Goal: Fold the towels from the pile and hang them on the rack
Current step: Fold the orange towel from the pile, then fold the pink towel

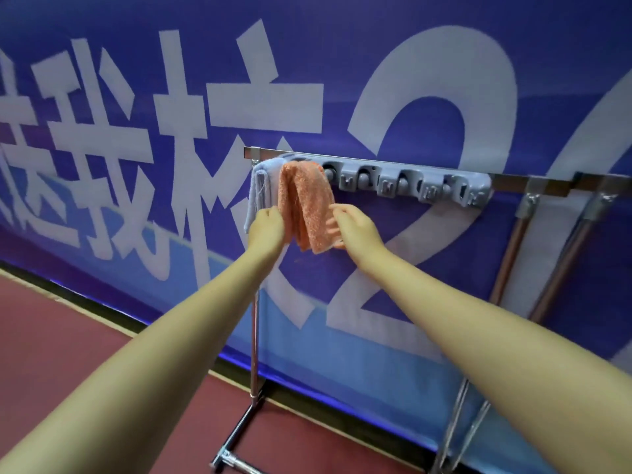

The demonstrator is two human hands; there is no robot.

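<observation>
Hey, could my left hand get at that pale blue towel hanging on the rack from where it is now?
Probably yes. The left hand is at the orange towel's left edge, and the pale blue towel hangs just beside it at the rack's left end, with nothing visible between them.

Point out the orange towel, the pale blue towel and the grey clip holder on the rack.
orange towel (304,203): head view, middle of its hanging front fold.
pale blue towel (261,186): head view, the strip showing left of the orange one.
grey clip holder (407,181): head view, bare part between its clips.
</observation>
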